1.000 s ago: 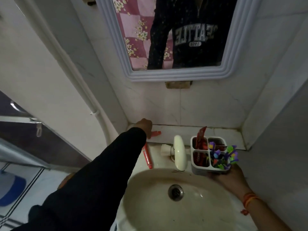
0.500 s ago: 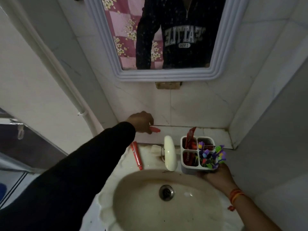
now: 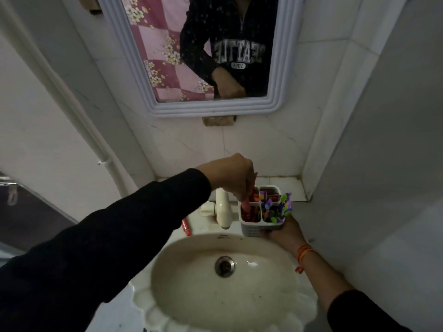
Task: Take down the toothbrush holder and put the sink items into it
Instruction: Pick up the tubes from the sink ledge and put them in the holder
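Observation:
A white toothbrush holder [image 3: 254, 227] with several compartments hangs over the sink's back right rim, held from below by my right hand [image 3: 284, 232]. It carries red tubes and a bunch of small purple and green items [image 3: 278, 207]. My left hand [image 3: 233, 178] is above the holder's left side, fingers closed on a small red item [image 3: 247, 204] whose lower end dips into a left compartment. A red tube [image 3: 186, 227] lies on the sink rim left of the tap, partly hidden by my left sleeve.
A cream tap [image 3: 223, 209] stands just left of the holder. The oval basin [image 3: 191, 283] with its drain [image 3: 224, 266] lies below. A white-framed mirror [image 3: 211, 109] hangs above a tiled ledge [image 3: 285, 185]. A wall closes in on the right.
My left hand lifted the small red item off the back ledge and carried it right, over the holder. The holder has stayed in my right hand.

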